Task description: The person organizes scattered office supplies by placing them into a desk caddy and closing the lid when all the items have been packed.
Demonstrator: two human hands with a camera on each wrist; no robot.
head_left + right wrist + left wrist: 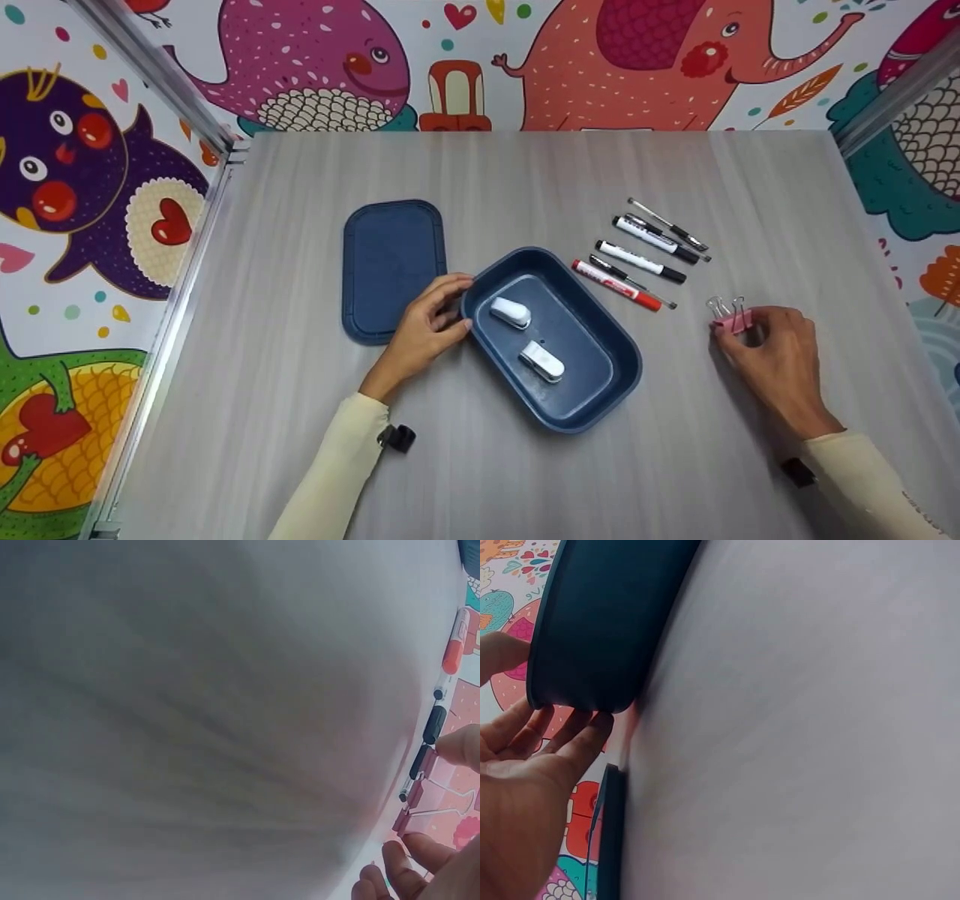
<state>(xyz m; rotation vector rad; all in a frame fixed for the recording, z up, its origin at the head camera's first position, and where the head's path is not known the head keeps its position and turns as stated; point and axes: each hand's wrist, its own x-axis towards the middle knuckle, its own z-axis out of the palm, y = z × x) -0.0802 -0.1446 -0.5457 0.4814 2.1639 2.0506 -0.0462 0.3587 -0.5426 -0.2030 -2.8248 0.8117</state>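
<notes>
A grey wood-grained table (232, 420) is enclosed by white walls (472, 45) printed with colourful cartoon animals. At its middle, a corner of an open dark-blue rectangular plastic container (609, 345) is grasped by the left hand (420, 330); at its right, a pink binder clip with wire handles (736, 322) is pinched between the right hand's (787, 367) thumb and fingers.

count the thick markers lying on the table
3: the far black-and-white marker, the middle black-and-white marker, and the red-and-white marker nearest the blue box. None looks hidden.
</notes>
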